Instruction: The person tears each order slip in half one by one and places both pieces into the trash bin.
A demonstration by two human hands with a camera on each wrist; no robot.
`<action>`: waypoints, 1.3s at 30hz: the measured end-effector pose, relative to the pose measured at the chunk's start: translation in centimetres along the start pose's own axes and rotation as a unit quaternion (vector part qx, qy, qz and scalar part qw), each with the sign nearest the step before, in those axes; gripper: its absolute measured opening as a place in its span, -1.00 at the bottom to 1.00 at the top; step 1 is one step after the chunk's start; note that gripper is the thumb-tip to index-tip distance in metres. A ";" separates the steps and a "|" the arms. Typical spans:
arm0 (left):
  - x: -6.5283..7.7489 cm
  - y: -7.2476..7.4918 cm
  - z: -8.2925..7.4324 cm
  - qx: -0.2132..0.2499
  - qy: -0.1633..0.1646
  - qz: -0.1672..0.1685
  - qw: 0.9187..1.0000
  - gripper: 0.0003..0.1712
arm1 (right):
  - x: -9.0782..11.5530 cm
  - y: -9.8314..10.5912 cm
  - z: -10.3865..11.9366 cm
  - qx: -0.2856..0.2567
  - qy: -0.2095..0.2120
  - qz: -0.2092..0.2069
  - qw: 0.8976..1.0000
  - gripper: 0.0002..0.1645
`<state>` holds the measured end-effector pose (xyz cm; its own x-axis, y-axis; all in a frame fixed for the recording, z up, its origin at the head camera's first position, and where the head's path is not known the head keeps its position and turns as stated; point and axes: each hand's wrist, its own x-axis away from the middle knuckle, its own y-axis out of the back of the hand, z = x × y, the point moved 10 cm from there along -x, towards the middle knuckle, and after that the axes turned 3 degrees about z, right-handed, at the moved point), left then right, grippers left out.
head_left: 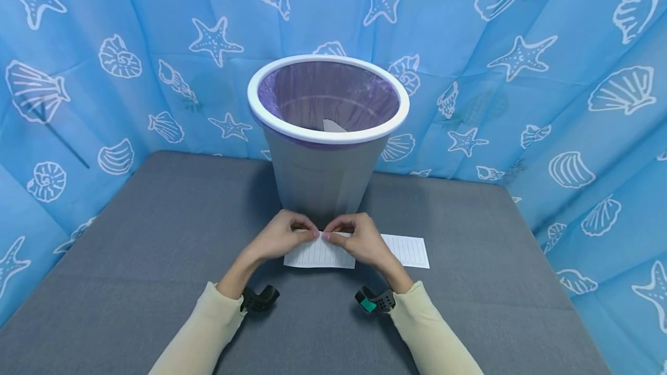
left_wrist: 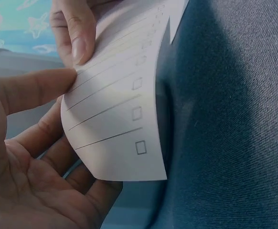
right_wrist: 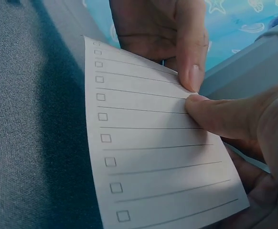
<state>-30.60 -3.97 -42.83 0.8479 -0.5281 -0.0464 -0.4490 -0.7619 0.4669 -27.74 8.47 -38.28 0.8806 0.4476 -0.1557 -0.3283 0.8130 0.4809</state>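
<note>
Your left hand (head_left: 281,237) and right hand (head_left: 359,239) meet at frame centre, thumbs and forefingers pinching the far edge of the white lined checklist slip (head_left: 320,254), tips nearly touching, a tearing sort of grip. Its long axis runs left to right. A second slip (head_left: 409,250) lies at right. Behind stands the grey purple-lined wastebasket (head_left: 325,178).

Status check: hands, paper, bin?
Left hand and right hand both pinch the sheet's far edge. Second sheet lies right. Bin behind, nothing blocking.
</note>
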 end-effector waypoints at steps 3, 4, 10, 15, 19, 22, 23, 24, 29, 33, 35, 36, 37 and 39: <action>-0.1 0.1 0.2 0.001 0.007 -0.004 1.000 -0.85 | -0.4 -0.1 -1.7 0.005 0.006 -0.006 1.000 -0.95; -0.1 0.1 0.2 0.001 0.008 -0.005 1.000 -0.85 | -0.5 -0.1 -2.3 0.007 0.008 -0.008 1.000 -0.95; 0.0 0.3 0.2 -0.014 0.008 -0.012 1.000 -0.84 | -0.9 -0.3 -3.9 0.012 0.017 -0.017 1.000 -0.93; 0.0 0.5 0.3 -0.018 0.007 -0.019 1.000 -0.84 | -0.8 -0.1 -3.5 0.013 0.027 -0.022 0.999 -0.94; 0.1 0.7 0.2 -0.015 0.003 -0.024 1.000 -0.83 | -0.8 0.0 -3.2 0.013 0.034 -0.029 0.999 -0.93; 0.1 0.9 0.1 -0.014 -0.002 -0.030 0.999 -0.83 | -0.8 0.2 -3.1 0.011 0.037 -0.035 0.999 -0.92; 0.1 0.9 0.1 -0.014 -0.004 -0.033 0.999 -0.83 | -0.8 0.2 -3.1 0.010 0.039 -0.036 0.999 -0.92; 0.1 1.0 0.1 -0.013 -0.005 -0.036 0.999 -0.84 | -0.8 0.3 -3.1 0.009 0.039 -0.037 0.999 -0.92; 0.2 1.4 0.1 -0.009 -0.006 -0.046 0.999 -0.85 | -0.7 0.6 -2.9 0.009 0.029 -0.042 0.999 -0.91; 0.2 1.8 0.3 -0.008 0.004 -0.056 0.998 -0.84 | -0.7 1.0 -2.9 0.009 0.022 -0.045 0.999 -0.92; 0.3 2.1 0.3 -0.006 0.009 -0.064 0.998 -0.83 | -0.6 1.2 -2.7 0.004 0.023 -0.048 0.999 -0.94; 0.3 2.2 0.4 -0.007 0.009 -0.068 0.998 -0.83 | -0.5 1.3 -2.6 0.001 0.024 -0.049 0.998 -0.94; 0.4 2.3 0.4 -0.008 0.008 -0.071 0.997 -0.82 | -0.5 1.5 -2.5 0.000 0.025 -0.052 0.998 -0.94; 0.4 2.6 0.4 -0.010 0.006 -0.078 0.997 -0.81 | -0.4 1.8 -2.2 -0.005 0.028 -0.054 0.998 -0.93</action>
<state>-31.55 -6.31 -42.03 0.9099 -0.4000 -0.1100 -0.3060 -0.8261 0.4731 -29.45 10.53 -39.25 0.8907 0.3764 -0.2549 -0.2355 0.8616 0.4497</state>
